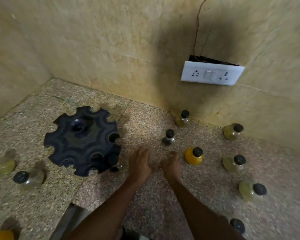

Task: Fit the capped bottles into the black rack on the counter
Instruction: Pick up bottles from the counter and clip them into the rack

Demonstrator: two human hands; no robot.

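The black round rack (81,141) with notched slots sits on the speckled counter, left of centre. One small dark bottle (115,166) stands at its front-right edge, in or beside a slot. My left hand (139,163) and my right hand (171,164) rest side by side on the counter just right of the rack, holding nothing. Black-capped bottles stand around: a dark one (168,138) just beyond my hands, a yellow one (194,155) beside my right hand, one by the wall (182,119), and several more to the right and left.
Tiled walls close the counter at the back and left. A white switch and socket plate (212,73) with a loose wire hangs on the back wall. More bottles stand at the left edge (0,166) and at the lower right (253,190).
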